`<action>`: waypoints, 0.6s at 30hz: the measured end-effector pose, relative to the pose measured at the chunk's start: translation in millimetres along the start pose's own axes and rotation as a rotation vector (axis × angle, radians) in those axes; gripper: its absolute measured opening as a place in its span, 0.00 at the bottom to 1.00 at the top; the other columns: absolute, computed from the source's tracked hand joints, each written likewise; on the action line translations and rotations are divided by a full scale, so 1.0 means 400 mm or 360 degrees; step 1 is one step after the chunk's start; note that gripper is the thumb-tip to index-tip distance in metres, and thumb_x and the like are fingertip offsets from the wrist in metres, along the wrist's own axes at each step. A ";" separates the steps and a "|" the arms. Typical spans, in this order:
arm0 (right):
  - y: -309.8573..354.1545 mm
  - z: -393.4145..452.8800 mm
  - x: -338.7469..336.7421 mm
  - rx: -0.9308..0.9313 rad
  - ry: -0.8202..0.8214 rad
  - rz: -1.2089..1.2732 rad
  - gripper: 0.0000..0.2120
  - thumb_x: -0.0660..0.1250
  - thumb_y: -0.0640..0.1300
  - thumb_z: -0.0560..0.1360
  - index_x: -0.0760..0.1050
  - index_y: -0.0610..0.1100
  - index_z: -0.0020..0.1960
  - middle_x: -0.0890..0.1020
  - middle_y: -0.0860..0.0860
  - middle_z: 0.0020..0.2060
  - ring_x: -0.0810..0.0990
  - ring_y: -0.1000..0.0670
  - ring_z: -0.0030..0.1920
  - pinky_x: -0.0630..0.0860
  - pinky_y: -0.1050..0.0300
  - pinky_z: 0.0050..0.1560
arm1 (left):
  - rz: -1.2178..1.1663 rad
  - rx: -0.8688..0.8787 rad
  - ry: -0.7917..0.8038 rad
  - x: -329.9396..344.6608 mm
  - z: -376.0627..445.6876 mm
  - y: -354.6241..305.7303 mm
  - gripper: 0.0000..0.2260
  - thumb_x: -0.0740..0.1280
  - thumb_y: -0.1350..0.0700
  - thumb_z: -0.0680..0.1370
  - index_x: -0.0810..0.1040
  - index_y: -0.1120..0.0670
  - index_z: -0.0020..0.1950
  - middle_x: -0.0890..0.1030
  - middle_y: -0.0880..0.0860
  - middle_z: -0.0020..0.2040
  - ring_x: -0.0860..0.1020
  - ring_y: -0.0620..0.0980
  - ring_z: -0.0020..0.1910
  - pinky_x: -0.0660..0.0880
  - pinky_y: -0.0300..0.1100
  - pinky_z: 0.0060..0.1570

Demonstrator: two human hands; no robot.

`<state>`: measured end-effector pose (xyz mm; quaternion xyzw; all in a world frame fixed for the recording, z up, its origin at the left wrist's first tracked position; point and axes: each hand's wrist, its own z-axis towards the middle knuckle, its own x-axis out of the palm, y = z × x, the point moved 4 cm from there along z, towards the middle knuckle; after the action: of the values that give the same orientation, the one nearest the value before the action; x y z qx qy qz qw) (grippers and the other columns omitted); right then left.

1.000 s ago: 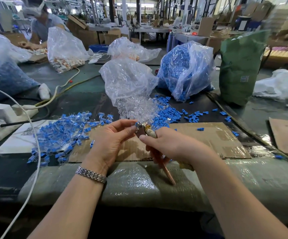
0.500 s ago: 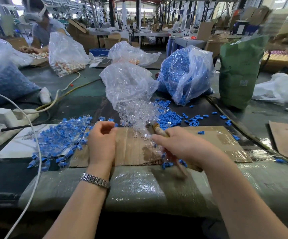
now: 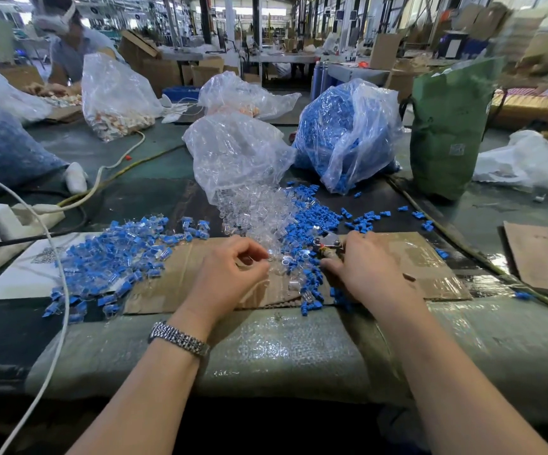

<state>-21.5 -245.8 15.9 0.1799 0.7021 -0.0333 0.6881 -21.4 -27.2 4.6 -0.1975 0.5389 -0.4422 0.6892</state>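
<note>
While bent over the clear caps [image 3: 252,208] with the left hand [image 3: 229,274], thumb and forefinger almost closed at one of them, seems to pick a single piece; cannot tell if already pinched. Spilled straight from the bag [image 3: 233,156] onto the cardboard [image 3: 430,257], so within short reach. Just beside, to the right, blue caps [image 3: 315,215], mixed with the clear ones at the border, probably for taking one of each kind together. Right hand [image 3: 367,274] laid low over the blue ones, fingers reaching among them, tool [image 3: 330,243] held in the palm with only its metal tip showing; held so, likely, to avoid putting it down between pieces. Further left on the worktop [image 3: 154,165], joined pieces [image 3: 118,254] heaped apart from the raw ones.
</note>
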 end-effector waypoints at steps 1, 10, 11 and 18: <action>-0.002 -0.003 -0.005 -0.0009 -0.0003 0.0036 0.29 0.68 0.64 0.76 0.69 0.45 0.68 0.73 0.43 0.64 0.71 0.40 0.65 0.72 0.40 0.63 | -0.0013 0.0014 0.0056 0.004 -0.002 0.000 0.03 0.74 0.59 0.77 0.82 0.55 0.49 0.80 0.49 0.46 0.77 0.41 0.43 0.74 0.28 0.45; -0.013 -0.057 -0.037 -0.0399 0.0230 0.0147 0.03 0.77 0.49 0.72 0.84 0.53 0.42 0.83 0.57 0.38 0.79 0.59 0.39 0.72 0.63 0.35 | 0.0165 0.0082 0.0404 0.047 0.000 0.003 0.11 0.73 0.42 0.73 0.84 0.46 0.50 0.75 0.48 0.50 0.73 0.44 0.50 0.73 0.37 0.49; -0.008 -0.062 -0.031 -0.0412 0.0234 0.0095 0.02 0.77 0.48 0.72 0.85 0.52 0.43 0.84 0.56 0.39 0.80 0.57 0.40 0.76 0.60 0.38 | 0.0172 0.0083 0.0420 0.049 -0.001 0.001 0.12 0.73 0.41 0.73 0.84 0.46 0.50 0.75 0.49 0.50 0.73 0.46 0.51 0.74 0.40 0.50; 0.016 -0.064 -0.017 -0.0434 0.0122 0.0097 0.06 0.72 0.41 0.76 0.82 0.51 0.43 0.84 0.51 0.44 0.81 0.49 0.48 0.80 0.48 0.54 | 0.0241 0.0091 0.0459 0.056 -0.001 -0.009 0.10 0.73 0.43 0.74 0.86 0.45 0.51 0.76 0.49 0.48 0.73 0.47 0.51 0.75 0.45 0.52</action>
<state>-44.0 -233.8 25.1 0.1072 0.7200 0.0902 0.6796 -22.8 -47.5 -5.6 -0.0711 0.6328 -0.4278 0.6415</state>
